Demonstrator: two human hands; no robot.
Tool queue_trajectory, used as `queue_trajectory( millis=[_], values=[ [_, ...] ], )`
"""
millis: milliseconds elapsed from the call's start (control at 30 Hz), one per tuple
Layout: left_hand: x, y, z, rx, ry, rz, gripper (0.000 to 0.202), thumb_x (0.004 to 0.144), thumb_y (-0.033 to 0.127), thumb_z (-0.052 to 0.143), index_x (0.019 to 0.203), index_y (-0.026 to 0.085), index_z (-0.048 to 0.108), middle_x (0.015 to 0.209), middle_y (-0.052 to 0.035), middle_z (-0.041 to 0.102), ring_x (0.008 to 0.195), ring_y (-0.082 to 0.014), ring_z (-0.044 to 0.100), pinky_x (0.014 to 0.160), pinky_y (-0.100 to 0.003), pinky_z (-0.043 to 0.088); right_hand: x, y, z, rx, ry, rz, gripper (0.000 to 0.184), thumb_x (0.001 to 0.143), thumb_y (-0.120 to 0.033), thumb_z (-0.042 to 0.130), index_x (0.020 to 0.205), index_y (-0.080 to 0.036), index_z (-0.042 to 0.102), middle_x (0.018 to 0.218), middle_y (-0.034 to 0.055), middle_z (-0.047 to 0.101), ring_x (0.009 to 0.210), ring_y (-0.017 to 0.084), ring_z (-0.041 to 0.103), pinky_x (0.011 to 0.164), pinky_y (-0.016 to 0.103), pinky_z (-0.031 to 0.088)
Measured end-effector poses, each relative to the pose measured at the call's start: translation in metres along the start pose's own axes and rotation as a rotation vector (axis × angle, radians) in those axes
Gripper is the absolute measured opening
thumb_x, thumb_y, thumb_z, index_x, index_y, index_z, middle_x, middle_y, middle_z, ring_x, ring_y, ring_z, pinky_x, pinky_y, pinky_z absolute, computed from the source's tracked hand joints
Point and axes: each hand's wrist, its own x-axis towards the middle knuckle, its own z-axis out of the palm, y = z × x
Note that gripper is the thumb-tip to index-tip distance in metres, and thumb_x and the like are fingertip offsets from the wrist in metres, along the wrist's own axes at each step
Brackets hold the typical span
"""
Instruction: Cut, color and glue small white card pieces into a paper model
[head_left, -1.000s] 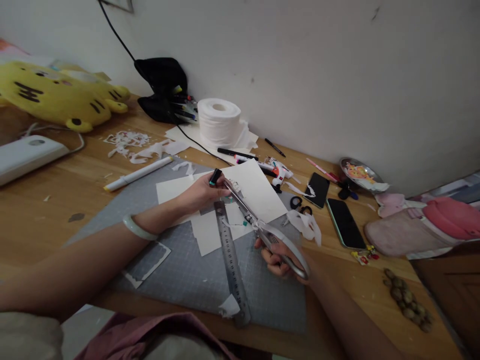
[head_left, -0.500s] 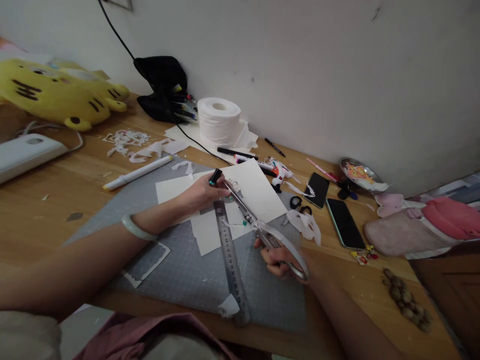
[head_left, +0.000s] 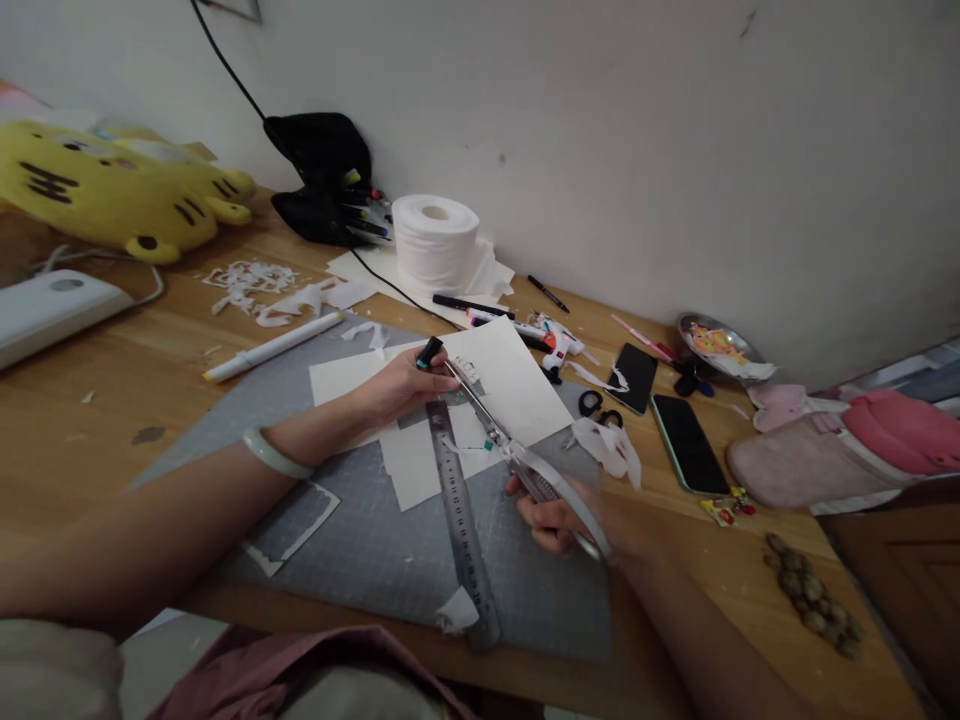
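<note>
In my right hand [head_left: 551, 515] is a large pair of metal scissors [head_left: 501, 440], its fingers wrapped through the handles. The blades point up and left, nearly closed, and their tips reach the fingers of my left hand [head_left: 405, 385]. That hand is closed round a marker [head_left: 430, 352], of which only a black end with a green band shows. Any small piece pinched at the blade tips is too small to make out. Beneath the hands, white paper sheets [head_left: 525, 385] and a steel ruler [head_left: 459, 530] lie on a grey cutting mat [head_left: 360, 560]. A small green scrap [head_left: 488, 445] is beside the blades.
A paper roll [head_left: 435, 250] stands behind the sheets, near a glue gun [head_left: 556, 350]. To the right are black-handled scissors [head_left: 591, 404], two phones [head_left: 686, 445] and a metal bowl [head_left: 716, 345]. A white marker [head_left: 274, 347] and paper scraps [head_left: 251, 285] lie left.
The scissors' handles have drawn closer together in my right hand, and the blades have narrowed. My left hand stays nearly still with the marker.
</note>
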Motion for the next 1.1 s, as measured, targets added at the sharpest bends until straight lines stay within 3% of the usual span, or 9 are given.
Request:
queue_trajectory(
  millis=[267,500,733,1000,1100],
  values=[
    [0.001,0.001,-0.001,0.028,-0.02,0.023,0.04,0.057,0.013,0.075,0.065,0.019,0.037,0.062,0.0056,0.047,0.057,-0.0087,0.047,0.055,-0.024,0.035,0.002,0.004,-0.004,0.047,-0.039,0.012,0.048,0.067,-0.046,0.075,0.096,-0.018,0.05,0.057,-0.0119,0.038,0.036,0.0,0.025,0.035,0.017,0.014],
    [-0.005,0.01,0.004,0.132,-0.017,0.026,0.036,0.055,0.015,0.074,0.065,0.019,0.04,0.063,0.0038,0.051,0.063,-0.0129,0.052,0.062,-0.027,0.038,0.003,0.016,-0.004,0.03,-0.002,-0.018,0.035,0.075,-0.044,0.067,0.094,-0.019,0.051,0.056,-0.0109,0.036,0.039,0.002,0.024,0.037,0.017,0.015],
    [-0.006,0.009,0.007,0.136,-0.012,0.041,0.036,0.054,0.014,0.073,0.064,0.019,0.039,0.062,0.0042,0.051,0.061,-0.0118,0.051,0.06,-0.026,0.038,0.006,0.015,-0.014,0.092,-0.127,0.018,0.046,0.068,-0.048,0.074,0.094,-0.019,0.052,0.054,-0.0106,0.038,0.038,0.001,0.024,0.037,0.017,0.015],
    [-0.006,0.009,0.009,0.112,-0.023,0.046,0.027,0.054,0.012,0.073,0.067,0.017,0.049,0.065,0.0029,0.053,0.062,-0.0115,0.05,0.062,-0.027,0.039,0.003,0.011,-0.01,0.091,-0.117,0.007,0.048,0.067,-0.05,0.074,0.094,-0.018,0.049,0.053,-0.0117,0.037,0.037,0.001,0.023,0.036,0.017,0.015],
    [-0.006,0.009,0.008,0.119,-0.024,0.034,0.027,0.054,0.013,0.072,0.067,0.017,0.049,0.065,0.0033,0.052,0.063,-0.0121,0.051,0.063,-0.028,0.039,0.001,0.01,-0.006,0.021,-0.105,-0.012,0.049,0.066,-0.044,0.078,0.096,-0.019,0.048,0.054,-0.0121,0.039,0.037,0.001,0.027,0.036,0.016,0.019]
  ],
)
